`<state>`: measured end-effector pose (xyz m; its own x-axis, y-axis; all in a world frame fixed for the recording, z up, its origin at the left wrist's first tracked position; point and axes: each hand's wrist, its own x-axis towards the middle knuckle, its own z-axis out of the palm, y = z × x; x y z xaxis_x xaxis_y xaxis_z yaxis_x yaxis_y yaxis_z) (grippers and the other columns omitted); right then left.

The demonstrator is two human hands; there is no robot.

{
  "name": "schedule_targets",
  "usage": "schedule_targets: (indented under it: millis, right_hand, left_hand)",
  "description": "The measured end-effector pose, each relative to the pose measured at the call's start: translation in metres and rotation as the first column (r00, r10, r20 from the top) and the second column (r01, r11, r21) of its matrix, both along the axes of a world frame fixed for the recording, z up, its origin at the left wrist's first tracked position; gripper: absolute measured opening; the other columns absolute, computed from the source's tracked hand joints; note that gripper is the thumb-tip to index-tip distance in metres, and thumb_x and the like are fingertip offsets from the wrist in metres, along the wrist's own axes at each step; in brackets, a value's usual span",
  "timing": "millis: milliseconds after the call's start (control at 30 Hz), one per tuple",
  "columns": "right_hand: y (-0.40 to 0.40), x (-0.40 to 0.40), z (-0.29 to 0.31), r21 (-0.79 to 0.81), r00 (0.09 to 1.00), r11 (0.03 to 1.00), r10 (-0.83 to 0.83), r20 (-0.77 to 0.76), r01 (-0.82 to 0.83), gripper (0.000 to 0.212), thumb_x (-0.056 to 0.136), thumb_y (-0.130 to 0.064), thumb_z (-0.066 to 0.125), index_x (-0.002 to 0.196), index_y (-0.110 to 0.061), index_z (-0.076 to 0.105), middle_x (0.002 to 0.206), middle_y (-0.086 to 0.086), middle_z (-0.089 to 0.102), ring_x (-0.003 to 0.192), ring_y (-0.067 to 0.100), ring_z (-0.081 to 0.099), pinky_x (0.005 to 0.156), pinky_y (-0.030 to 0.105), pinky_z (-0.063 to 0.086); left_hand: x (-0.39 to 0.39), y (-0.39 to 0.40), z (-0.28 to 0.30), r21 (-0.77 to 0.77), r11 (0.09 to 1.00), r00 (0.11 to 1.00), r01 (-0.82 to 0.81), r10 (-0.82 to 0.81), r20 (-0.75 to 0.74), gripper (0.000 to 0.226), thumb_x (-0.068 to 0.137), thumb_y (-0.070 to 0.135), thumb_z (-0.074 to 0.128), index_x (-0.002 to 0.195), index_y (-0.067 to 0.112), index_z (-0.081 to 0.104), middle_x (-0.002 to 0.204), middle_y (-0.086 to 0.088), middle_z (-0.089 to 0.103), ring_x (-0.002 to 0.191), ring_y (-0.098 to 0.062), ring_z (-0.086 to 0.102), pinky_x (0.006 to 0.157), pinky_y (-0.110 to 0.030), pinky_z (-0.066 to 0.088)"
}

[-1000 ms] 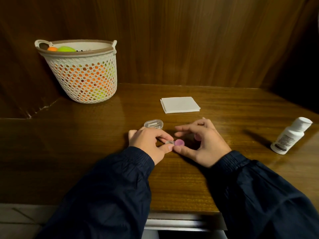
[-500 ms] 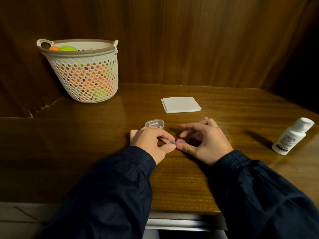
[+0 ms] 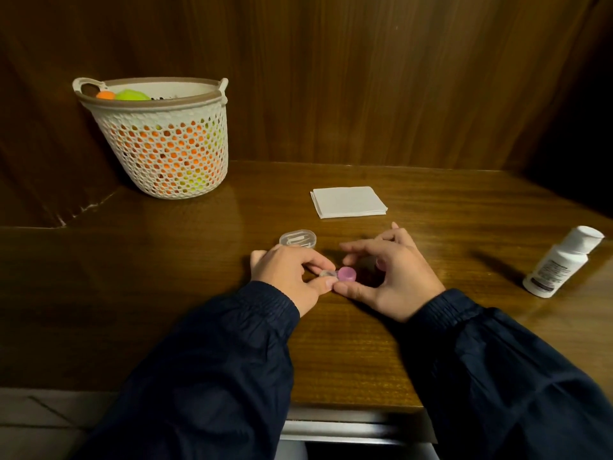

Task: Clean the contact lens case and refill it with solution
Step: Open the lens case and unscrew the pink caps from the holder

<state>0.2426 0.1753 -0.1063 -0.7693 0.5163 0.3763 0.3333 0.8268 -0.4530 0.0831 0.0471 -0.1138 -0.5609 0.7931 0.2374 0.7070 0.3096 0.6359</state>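
The left hand (image 3: pixel 288 275) pinches the clear end of the contact lens case (image 3: pixel 338 274) between thumb and curled fingers, while the right hand (image 3: pixel 388 273) curls round its pink cap (image 3: pixel 347 273), thumb and forefinger on it; the case sits mid-surface, nearer the front edge. Just behind the left hand lies a clear oval lid (image 3: pixel 297 239). Farther back rests a folded white tissue (image 3: pixel 348 201). The solution bottle (image 3: pixel 560 263) stands tilted at the right edge, and a perforated basket (image 3: pixel 162 141) occupies the back left corner of the surface (image 3: pixel 166 293).
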Motion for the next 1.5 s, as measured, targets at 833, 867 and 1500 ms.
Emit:
schedule_targets:
  millis: [833, 867, 1500]
  right_hand:
    - [-0.010, 0.005, 0.006, -0.093, 0.999, 0.995, -0.020, 0.042, 0.023, 0.065, 0.062, -0.080, 0.074, 0.122, -0.053, 0.067, 0.103, -0.040, 0.062, 0.107, 0.003, 0.035, 0.102, 0.045, 0.044]
    - [-0.010, 0.005, 0.006, -0.097, 0.999, 0.995, -0.014, 0.035, 0.018, 0.066, 0.062, -0.079, 0.075, 0.122, -0.054, 0.067, 0.105, -0.043, 0.058, 0.106, 0.001, 0.033, 0.103, 0.047, 0.044]
    - [-0.001, 0.003, 0.000, -0.122, 0.998, 0.993, -0.002, 0.063, 0.010, 0.029, 0.083, -0.058, 0.074, 0.111, -0.056, 0.066, 0.109, -0.032, 0.060, 0.114, 0.005, 0.039, 0.103, 0.044, 0.045]
  left_hand:
    - [-0.001, 0.000, -0.002, 0.028, 0.999, 1.000, 0.014, -0.015, 0.021, 0.010, 0.084, 0.050, 0.080, 0.091, 0.043, 0.078, 0.081, 0.025, 0.069, 0.087, 0.005, 0.048, 0.091, -0.034, 0.028]
    - [-0.001, 0.000, -0.002, 0.031, 0.999, 1.000, 0.011, -0.012, 0.019, 0.010, 0.084, 0.050, 0.080, 0.091, 0.044, 0.078, 0.081, 0.025, 0.069, 0.087, 0.005, 0.049, 0.091, -0.033, 0.028]
    - [0.000, -0.001, 0.000, 0.017, 1.000, 0.999, 0.010, -0.011, 0.037, 0.011, 0.085, 0.049, 0.079, 0.093, 0.043, 0.078, 0.083, 0.025, 0.067, 0.086, 0.006, 0.047, 0.094, -0.035, 0.031]
